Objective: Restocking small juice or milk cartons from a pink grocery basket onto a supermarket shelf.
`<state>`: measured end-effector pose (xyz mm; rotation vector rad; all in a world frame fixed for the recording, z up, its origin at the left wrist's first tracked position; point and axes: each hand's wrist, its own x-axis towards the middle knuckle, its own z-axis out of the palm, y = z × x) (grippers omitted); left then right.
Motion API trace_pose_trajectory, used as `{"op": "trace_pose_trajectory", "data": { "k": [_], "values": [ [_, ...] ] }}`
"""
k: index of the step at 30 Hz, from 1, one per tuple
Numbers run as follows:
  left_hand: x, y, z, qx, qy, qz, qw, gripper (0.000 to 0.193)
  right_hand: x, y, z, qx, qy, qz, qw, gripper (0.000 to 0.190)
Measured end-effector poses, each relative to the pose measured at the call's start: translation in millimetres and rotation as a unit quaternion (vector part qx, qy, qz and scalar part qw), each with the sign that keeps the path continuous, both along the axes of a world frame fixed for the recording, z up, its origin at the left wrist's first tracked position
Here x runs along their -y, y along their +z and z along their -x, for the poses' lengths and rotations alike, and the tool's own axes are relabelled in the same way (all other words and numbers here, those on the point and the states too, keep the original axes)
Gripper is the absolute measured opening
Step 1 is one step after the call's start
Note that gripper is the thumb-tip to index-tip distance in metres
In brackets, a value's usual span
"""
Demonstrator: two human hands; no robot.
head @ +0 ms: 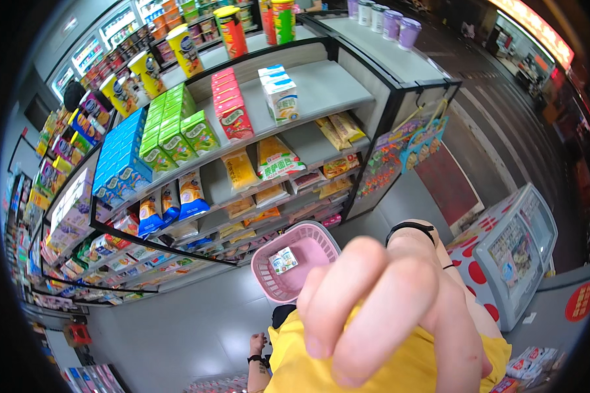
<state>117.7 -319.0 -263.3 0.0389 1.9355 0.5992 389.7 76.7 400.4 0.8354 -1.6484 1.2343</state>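
Note:
Close to the camera, my right hand [373, 314] is raised with its fingers bent, blurred and large in front of my yellow shirt [295, 339]. Its fingertips point down, and the palm side is partly hidden, so I cannot tell whether it holds anything. My left hand [258, 343] hangs low at my left side, loosely curled, with nothing visible in it. A pink plastic basket [319, 235] stands on the floor before me, partly covered by my right hand. Two small joined drink cartons [283, 260] lie inside it. Neither hand touches the basket.
A shelf unit [334, 81] ahead carries blue drink cartons [123, 152], green cartons [172, 132], red cartons [231, 105] and white cartons [279, 96]. Packaged bread [278, 159] sits below. To the right stands a chest freezer [506, 255]; a doormat [447, 182] lies by the street.

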Motion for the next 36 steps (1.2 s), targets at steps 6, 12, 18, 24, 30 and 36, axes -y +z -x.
{"op": "trace_pose_trajectory", "data": {
  "k": [6, 12, 18, 24, 30, 36],
  "values": [
    [-38, -21, 49, -0.046, -0.059, -0.067, 0.995, 0.031, 27, -3, 8, -0.030, 0.036, 0.051, 0.998, 0.042],
    [-32, -28, 69, -0.055, -0.087, -0.118, 0.988, 0.032, 47, -16, 27, 0.037, 0.023, 0.033, 0.998, 0.064],
    [-12, -15, 79, -0.021, -0.228, -0.052, 0.972, 0.033, 66, -93, 44, 0.340, 0.011, 0.107, 0.934, 0.063],
    [27, -7, 54, -0.120, -0.343, -0.047, 0.930, 0.042, 70, -329, 23, 0.711, -0.222, 0.013, 0.667, 0.044],
    [4, 19, 47, -0.107, -0.310, -0.034, 0.944, 0.031, 76, -483, -25, 0.778, -0.151, 0.252, 0.555, 0.026],
    [79, 11, 17, -0.070, -0.149, 0.010, 0.986, 0.029, 50, -579, 9, 0.829, -0.118, 0.239, 0.491, 0.027]
  ]
}}
